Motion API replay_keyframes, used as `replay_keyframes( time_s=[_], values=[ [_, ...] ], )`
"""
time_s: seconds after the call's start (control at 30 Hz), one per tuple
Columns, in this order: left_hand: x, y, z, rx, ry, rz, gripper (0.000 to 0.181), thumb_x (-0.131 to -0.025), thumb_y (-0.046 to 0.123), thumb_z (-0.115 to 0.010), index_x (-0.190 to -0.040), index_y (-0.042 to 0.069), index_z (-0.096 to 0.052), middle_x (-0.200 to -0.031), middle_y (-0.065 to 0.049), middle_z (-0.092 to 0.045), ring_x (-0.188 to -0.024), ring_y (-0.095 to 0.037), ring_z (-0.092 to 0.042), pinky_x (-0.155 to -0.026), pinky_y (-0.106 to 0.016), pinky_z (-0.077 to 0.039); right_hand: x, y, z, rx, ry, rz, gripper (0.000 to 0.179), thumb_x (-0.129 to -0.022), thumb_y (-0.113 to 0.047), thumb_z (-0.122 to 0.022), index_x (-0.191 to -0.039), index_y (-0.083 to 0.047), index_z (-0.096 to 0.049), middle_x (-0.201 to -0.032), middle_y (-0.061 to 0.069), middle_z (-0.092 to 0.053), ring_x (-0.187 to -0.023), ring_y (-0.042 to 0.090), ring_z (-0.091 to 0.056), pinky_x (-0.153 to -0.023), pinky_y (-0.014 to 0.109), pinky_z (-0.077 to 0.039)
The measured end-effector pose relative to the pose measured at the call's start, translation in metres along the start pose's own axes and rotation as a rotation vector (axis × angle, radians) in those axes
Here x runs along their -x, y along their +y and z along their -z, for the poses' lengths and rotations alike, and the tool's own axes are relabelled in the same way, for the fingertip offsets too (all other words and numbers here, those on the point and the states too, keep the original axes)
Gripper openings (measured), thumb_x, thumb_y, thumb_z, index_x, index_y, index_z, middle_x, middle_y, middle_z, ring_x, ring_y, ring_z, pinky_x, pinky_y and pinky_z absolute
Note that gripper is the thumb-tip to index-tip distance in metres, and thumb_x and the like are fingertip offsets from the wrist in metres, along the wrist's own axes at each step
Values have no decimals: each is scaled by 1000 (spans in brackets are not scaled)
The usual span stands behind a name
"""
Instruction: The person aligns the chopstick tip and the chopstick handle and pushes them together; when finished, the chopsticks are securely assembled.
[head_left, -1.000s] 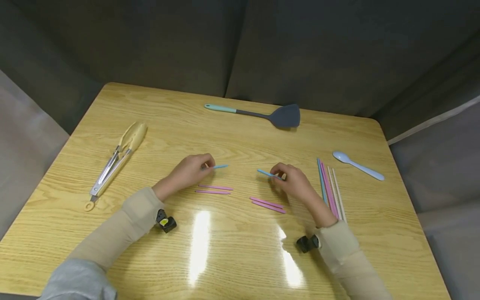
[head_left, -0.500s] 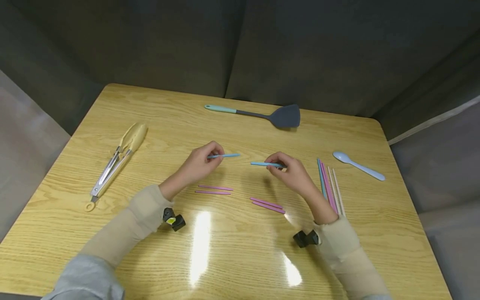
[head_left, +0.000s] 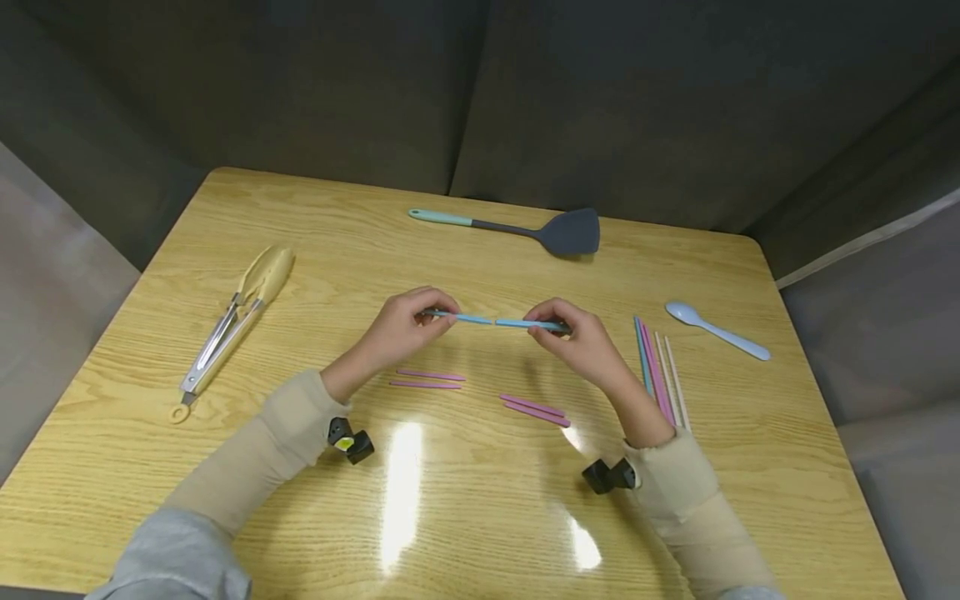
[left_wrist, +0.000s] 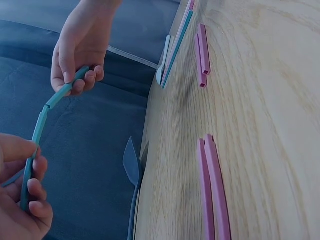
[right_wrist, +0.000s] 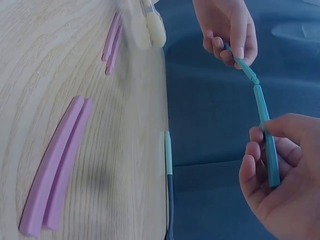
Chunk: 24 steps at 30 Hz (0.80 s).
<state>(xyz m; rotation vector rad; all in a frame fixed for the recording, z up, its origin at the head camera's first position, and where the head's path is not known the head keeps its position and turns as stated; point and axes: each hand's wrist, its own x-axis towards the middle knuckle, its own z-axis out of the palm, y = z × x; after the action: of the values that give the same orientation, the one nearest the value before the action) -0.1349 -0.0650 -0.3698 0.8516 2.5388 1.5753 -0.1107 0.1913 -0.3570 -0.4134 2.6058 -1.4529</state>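
Observation:
My left hand pinches one half of a blue chopstick between thumb and fingers. Part of another bluish piece shows behind its fingers in the left wrist view. The other blue half is gripped in my right hand, its back end lying across the curled fingers. Both halves are held above the table, their inner ends facing each other almost end to end, at a slight angle. Nearer me lie two pink chopstick halves on the left and two more pink halves on the right.
Silver tongs with cream tips lie at the left. A spatula lies along the far edge. Chopsticks in blue, pink and white lie beside my right forearm, with a pale blue spoon farther right.
Both hands have risen from the table and come toward each other with the blue halves, the left moving farther. The gap between the inner ends has narrowed to almost nothing.

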Motion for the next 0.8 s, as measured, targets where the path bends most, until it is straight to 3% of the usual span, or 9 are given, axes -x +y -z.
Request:
replay_keyframes(
  time_s=[0.27,0.5,0.6,0.8],
  values=[
    [0,0,-2,-15,11,-7,11,-86,11,-60,-93,5,-65,-83,-2,-58,-62,-12,-43,-55,-24,-37,1,-4,-1,0,-6,13,15,-87,-9,-58,-101,-4,-59,-88,9,-59,-76,22,-52,-65,29,-44],
    [2,3,-5,-111,69,-125,9,-84,11,-62,-90,5,-67,-78,0,-58,-57,-6,-38,-51,-21,-35,5,-22,-1,-52,-2,-22,15,-86,-4,-57,-100,2,-59,-80,21,-57,-69,36,-56,-58,27,-49],
    [2,5,-5,-122,79,-149,8,-83,9,-63,-88,4,-67,-76,0,-58,-57,-7,-39,-50,-21,-35,8,-35,0,-51,2,-49,15,-86,-2,-57,-99,6,-59,-81,25,-57,-69,35,-58,-59,27,-50],
    [2,7,-6,-114,95,-174,6,-82,6,-64,-86,3,-67,-72,0,-56,-55,-6,-38,-49,-21,-35,10,-36,-1,-77,23,-26,13,-85,0,-57,-96,8,-60,-78,25,-57,-64,28,-59,-58,27,-50]
  ],
)
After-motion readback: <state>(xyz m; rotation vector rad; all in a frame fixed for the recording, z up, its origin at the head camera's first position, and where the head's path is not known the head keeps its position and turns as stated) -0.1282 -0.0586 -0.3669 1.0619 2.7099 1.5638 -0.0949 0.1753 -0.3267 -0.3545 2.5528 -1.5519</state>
